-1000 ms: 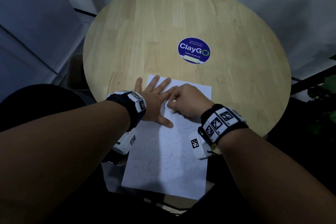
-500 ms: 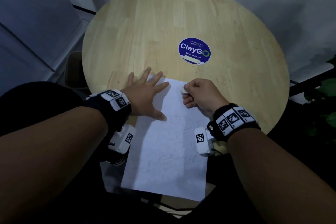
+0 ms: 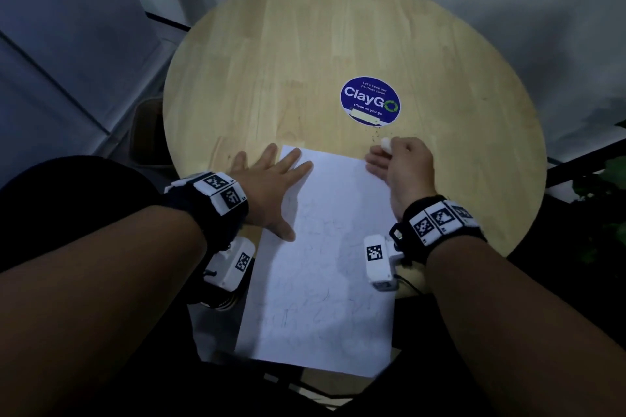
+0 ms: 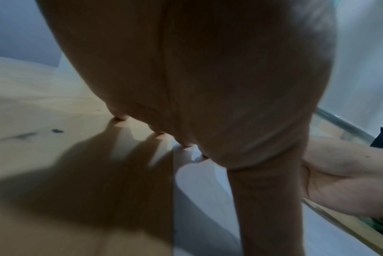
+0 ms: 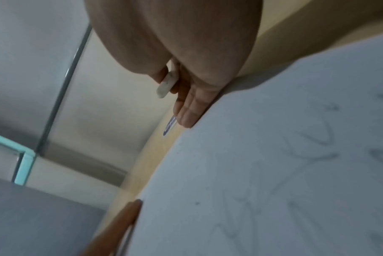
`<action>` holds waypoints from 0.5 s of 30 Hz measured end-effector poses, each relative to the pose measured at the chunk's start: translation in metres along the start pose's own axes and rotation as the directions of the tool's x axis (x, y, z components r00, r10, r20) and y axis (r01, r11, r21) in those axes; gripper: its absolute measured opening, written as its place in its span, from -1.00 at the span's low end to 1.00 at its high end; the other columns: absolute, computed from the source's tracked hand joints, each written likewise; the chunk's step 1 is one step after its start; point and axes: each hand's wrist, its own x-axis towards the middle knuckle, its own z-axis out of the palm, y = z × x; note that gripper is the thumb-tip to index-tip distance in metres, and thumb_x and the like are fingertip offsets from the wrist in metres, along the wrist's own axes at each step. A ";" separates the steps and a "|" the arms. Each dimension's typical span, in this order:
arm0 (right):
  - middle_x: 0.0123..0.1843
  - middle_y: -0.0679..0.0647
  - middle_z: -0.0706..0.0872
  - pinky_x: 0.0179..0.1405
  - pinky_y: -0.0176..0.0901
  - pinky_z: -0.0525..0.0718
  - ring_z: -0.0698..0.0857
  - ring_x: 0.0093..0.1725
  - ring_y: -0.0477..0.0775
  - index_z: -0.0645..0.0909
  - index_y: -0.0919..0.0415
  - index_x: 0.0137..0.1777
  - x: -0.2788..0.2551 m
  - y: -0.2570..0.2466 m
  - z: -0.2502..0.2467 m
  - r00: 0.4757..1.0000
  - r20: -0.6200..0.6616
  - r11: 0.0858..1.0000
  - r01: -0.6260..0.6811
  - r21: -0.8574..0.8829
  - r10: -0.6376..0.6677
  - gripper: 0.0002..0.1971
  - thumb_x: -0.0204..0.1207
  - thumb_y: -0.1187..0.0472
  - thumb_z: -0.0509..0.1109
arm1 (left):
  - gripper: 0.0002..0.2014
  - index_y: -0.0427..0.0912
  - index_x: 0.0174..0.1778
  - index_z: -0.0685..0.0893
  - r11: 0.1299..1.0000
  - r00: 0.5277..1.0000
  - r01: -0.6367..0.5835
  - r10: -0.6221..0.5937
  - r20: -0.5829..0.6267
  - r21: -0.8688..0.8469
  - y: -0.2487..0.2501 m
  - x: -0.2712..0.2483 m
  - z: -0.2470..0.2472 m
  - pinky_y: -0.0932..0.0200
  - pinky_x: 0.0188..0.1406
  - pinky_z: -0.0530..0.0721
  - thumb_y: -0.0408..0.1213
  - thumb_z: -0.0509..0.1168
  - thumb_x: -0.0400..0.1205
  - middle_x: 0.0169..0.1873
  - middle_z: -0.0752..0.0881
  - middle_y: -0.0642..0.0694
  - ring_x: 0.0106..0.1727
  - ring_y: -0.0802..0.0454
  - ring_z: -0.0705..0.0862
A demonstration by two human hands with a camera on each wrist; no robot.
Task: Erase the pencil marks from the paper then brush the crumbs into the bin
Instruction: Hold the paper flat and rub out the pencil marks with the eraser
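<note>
At a round wooden table point(image 3: 338, 30), a person leans over a white sheet of paper point(image 3: 325, 281) that lies lengthwise before them, its near end hanging past the table's edge. Their left hand point(image 3: 271, 193) lies flat with fingers spread and straight, straddling the sheet's far left corner, pinning it; the left wrist view shows the fingertips down on wood and paper alike. Their right hand point(image 3: 401, 169) sits at the far right corner, the thumb and forefinger pinching a small white eraser point(image 3: 385, 143) raised clear of the sheet, while the other fingers reach out straight, their edge against the paper's border. Dark crumbs point(image 3: 374, 136) speckle the wood just beyond that hand, below a blue round sticker point(image 3: 370, 100). Faint pencil marks point(image 5: 313, 143) show across much of the sheet, most clearly in the right wrist view, so the erasing looks far from finished; the far end of the page appears the cleanest part. A brown bin-like container point(image 3: 149, 132) stands on the floor under the table's left rim, well apart from the crumbs, and whether it is the bin meant cannot be told. By the look of it, more rubbing lies ahead, and the whole sweep into the bin remains.
</note>
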 end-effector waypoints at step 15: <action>-0.17 0.30 0.72 -0.42 0.00 0.73 0.71 -0.40 0.23 0.55 0.25 0.06 -0.007 0.002 -0.005 0.997 0.072 0.979 0.046 -0.196 -0.033 -0.82 0.87 0.27 0.16 | 0.40 0.30 0.78 -0.45 1.000 1.000 0.000 0.000 0.005 -0.013 0.000 0.001 0.002 -0.62 0.71 -0.22 0.49 0.53 0.38 0.77 -0.52 0.18 0.80 -0.12 -0.51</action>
